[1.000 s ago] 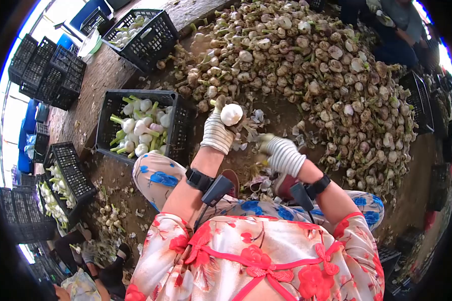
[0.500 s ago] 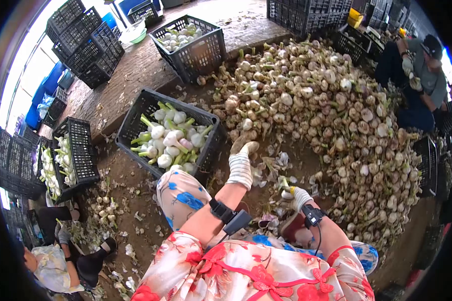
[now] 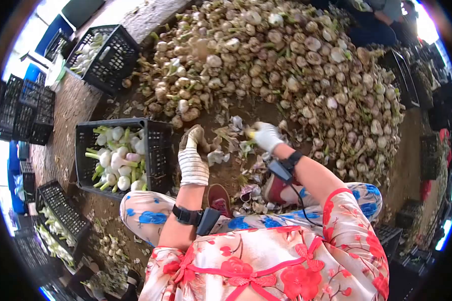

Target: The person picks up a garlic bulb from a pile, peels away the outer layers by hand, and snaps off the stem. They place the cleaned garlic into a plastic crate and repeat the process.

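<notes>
Both hands wear white knit gloves with soiled fingers. My left hand [image 3: 195,150] has its fingers closed beside the black crate [image 3: 159,155] of cleaned white garlic [image 3: 119,160]; what it holds, if anything, I cannot make out. To its right, my right hand [image 3: 264,136] is closed over the loose peelings, with something yellowish at its fingertips, too small to name. Beyond both hands spreads a large heap of untrimmed garlic [image 3: 286,65]. Dry skins [image 3: 233,143] lie on the ground between the hands.
Another garlic crate [image 3: 118,60] stands at the upper left, more crates [image 3: 63,208] at the lower left. Stacked black crates [image 3: 25,108] line the far left. A person [image 3: 371,27] sits beyond the heap at the upper right; another person's leg [image 3: 130,286] shows at the lower left.
The view has swung right and down, so the crate appears farther left. My right hand has moved forward from beside the knee, and my left hand has drawn back with its fingers curled.
</notes>
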### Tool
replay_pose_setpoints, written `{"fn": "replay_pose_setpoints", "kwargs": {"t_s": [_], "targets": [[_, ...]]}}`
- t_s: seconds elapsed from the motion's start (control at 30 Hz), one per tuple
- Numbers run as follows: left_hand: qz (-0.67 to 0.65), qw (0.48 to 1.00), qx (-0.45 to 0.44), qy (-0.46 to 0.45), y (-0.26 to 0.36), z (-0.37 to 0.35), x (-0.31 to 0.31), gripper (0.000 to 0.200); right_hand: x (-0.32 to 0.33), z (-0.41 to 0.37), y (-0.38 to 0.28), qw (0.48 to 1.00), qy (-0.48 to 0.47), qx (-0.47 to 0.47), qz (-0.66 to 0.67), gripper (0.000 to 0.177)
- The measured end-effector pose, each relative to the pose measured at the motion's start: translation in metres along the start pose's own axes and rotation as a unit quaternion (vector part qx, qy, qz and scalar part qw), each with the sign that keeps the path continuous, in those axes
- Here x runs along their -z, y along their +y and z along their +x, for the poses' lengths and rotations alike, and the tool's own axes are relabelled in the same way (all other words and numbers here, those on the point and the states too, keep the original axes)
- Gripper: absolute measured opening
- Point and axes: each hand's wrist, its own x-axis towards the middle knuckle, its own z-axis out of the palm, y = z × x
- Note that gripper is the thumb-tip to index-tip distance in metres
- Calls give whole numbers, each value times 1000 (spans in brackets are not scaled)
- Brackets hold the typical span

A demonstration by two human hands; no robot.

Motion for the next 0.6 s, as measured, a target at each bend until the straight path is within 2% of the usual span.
{"fn": "replay_pose_setpoints", "kwargs": {"t_s": [0.03, 0.07, 0.1, 0.17, 0.23, 0.27, 0.33, 0.37, 0.43, 0.47, 0.57, 0.6], "targets": [[26, 999, 5, -25, -5, -1, 3, 14, 7, -9, 37, 996, 72, 4, -56, 28], [34, 999, 11, -26, -7, -3, 2, 14, 16, -11, 69, 982, 180, -7, -51, 24], [63, 998, 16, -26, -8, -5, -1, 17, 30, -9, 101, 977, 186, -93, 37, 27], [97, 995, 22, -26, -14, -8, -6, 21, 60, -11, 136, 927, 329, -165, -76, 39], [150, 987, -9, -61, -23, -5, -10, 28, 87, -5, 141, 882, 354, -308, -46, 51], [150, 986, -4, -77, -24, -6, -11, 33, 92, 0, 143, 882, 352, -310, -41, 51], [166, 984, 9, -66, -32, 3, -4, 33, 101, 12, 147, 890, 365, -252, -109, 49], [176, 983, 24, -52, -34, 7, -2, 34, 106, 17, 147, 891, 363, -253, -103, 49], [187, 981, 38, -40, -35, 4, -5, 33, 114, 25, 150, 895, 284, -341, -49, 45], [196, 979, 42, -46, -36, 4, -7, 32, 114, 27, 152, 911, 289, -282, -83, 40], [201, 977, 45, -57, -40, 8, -10, 32, 119, 23, 141, 911, 260, -318, -14, 40], [217, 971, 56, -80, -41, 8, -14, 33, 110, 25, 148, 916, 318, -245, -4, 37]]}}
